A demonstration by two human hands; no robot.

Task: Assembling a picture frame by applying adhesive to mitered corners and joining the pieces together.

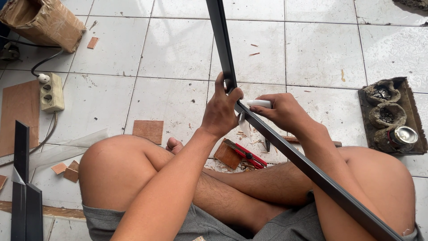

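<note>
Far left, a beige power strip [51,92] lies on the glossy white tiled floor [178,44], near a flat square of brown board [148,130]. The left hand [220,111] wraps its fingers around the corner of a dark, matte frame [285,145], where two slim straight bars meet: one runs up and away, the other slants down to the right across the lap. The right hand [283,111] pinches a small white tube [259,103], tip pointing left at that joint. Below lies a red utility knife [247,155].
</note>
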